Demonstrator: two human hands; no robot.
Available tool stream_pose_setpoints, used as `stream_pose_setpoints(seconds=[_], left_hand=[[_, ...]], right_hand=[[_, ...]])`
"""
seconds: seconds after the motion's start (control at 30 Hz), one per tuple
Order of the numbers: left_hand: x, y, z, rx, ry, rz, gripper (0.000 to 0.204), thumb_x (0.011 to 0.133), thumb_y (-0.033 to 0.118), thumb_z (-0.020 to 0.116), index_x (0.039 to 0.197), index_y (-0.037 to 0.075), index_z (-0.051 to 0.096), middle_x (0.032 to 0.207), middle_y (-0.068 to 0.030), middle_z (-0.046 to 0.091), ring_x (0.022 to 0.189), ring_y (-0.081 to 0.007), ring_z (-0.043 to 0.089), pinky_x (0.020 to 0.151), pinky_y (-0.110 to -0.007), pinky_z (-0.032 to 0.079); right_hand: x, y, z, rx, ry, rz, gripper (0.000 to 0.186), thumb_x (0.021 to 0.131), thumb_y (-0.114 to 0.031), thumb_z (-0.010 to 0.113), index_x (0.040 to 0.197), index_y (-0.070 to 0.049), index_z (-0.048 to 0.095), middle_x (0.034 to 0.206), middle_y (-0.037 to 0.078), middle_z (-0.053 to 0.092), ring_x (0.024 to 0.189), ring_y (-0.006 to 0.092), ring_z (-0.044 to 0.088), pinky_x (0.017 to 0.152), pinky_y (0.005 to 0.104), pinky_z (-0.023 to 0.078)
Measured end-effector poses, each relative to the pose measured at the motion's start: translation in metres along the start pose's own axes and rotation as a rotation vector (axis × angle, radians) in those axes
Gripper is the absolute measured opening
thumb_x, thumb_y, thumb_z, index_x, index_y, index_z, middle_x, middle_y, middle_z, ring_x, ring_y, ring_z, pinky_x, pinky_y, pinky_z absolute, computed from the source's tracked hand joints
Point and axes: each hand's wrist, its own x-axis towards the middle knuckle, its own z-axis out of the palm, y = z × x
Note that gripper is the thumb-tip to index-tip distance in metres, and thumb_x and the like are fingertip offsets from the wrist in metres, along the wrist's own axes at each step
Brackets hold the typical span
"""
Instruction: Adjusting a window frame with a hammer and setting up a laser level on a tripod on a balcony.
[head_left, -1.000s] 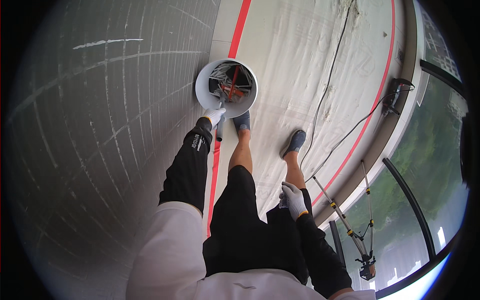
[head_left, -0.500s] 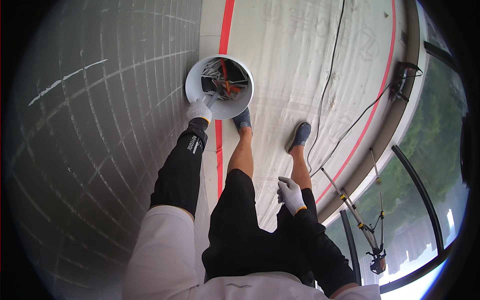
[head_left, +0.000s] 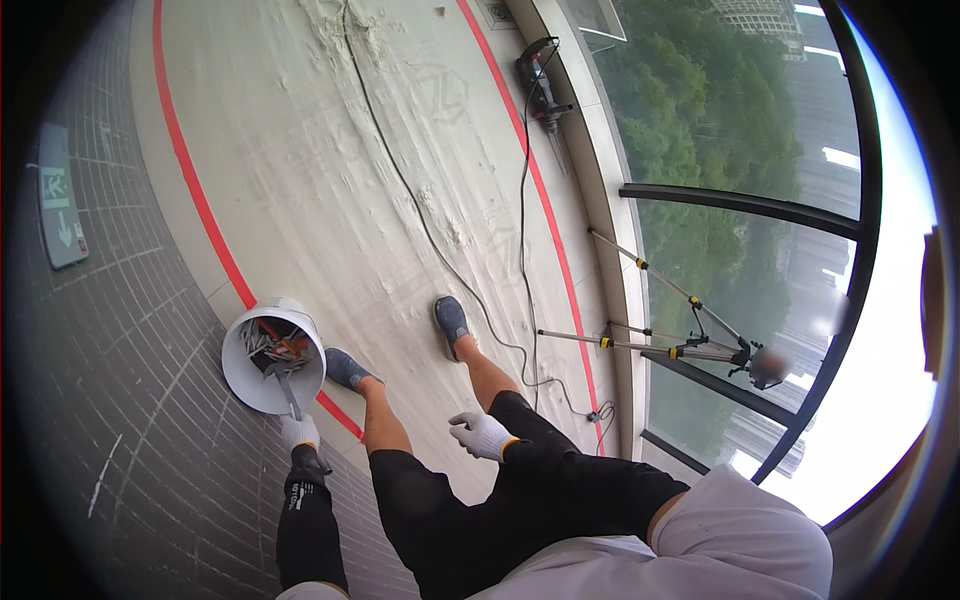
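Note:
A white bucket [head_left: 240, 362] stands by the tiled wall, over a red tape line. Inside lie several pale strips and scraps, with orange and dark pieces among them. My left hand [head_left: 300, 432], in a white knitted glove, is closed at the bucket's near rim around the handle of a grey tool [head_left: 284, 385]. That tool slants into the bucket, its wider end against the scraps; its exact kind is unclear. My right hand [head_left: 482, 436], gloved likewise, hangs before my right thigh, holding nothing, fingers loosely bent and apart.
A power drill [head_left: 540, 85] lies along the right ledge, its black cord [head_left: 524, 210] trailing across the floor. Another cable [head_left: 400, 190] runs down the middle. Right of me, a tripod [head_left: 690, 345] stands by the windows. A green exit sign [head_left: 62, 205] hangs on the left wall.
My view has swung right, showing more window and tripod, with the bucket now lower left. My left hand stays on the tool at the bucket; my right hand still hangs by my thigh.

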Motion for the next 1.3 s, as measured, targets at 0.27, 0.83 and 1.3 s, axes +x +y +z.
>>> stream_pose_setpoints(seconds=[0.27, 0.83, 1.3], left_hand=[[-0.214, 0.174, -0.036, -0.701, -0.322, 0.097, 0.033, 0.102, 0.028, 0.055, 0.09, -0.002, 0.055, 0.072, -0.0078, 0.059, 0.062, -0.0178, 0.056, 0.056, -0.035, 0.044], [-0.38, 0.647, 0.093, -0.631, -0.682, 0.265, 0.028, 0.104, 0.033, 0.052, 0.107, 0.009, 0.066, 0.078, 0.0004, 0.054, 0.062, -0.0107, 0.052, 0.057, -0.028, 0.045], [-0.194, 1.077, 0.236, -0.421, -0.77, 0.307, 0.024, 0.102, 0.033, 0.057, 0.099, 0.011, 0.066, 0.075, -0.0019, 0.063, 0.051, -0.0131, 0.056, 0.045, -0.028, 0.046]], right_hand=[[-0.034, -0.05, -0.04, 0.399, -0.138, -0.09, 0.059, 0.099, -0.051, 0.058, 0.134, -0.003, 0.061, 0.086, 0.008, 0.067, 0.066, 0.0157, 0.065, 0.061, 0.0315, 0.056], [0.014, -0.015, -0.492, 0.468, 0.403, -0.128, 0.051, 0.098, -0.038, 0.061, 0.122, 0.007, 0.064, 0.073, 0.019, 0.069, 0.06, 0.0286, 0.069, 0.06, 0.0423, 0.056], [0.126, -0.021, -0.787, 0.275, 0.798, -0.092, 0.043, 0.093, -0.034, 0.063, 0.122, -0.002, 0.061, 0.103, 0.03, 0.069, 0.101, 0.047, 0.066, 0.09, 0.0511, 0.052]])
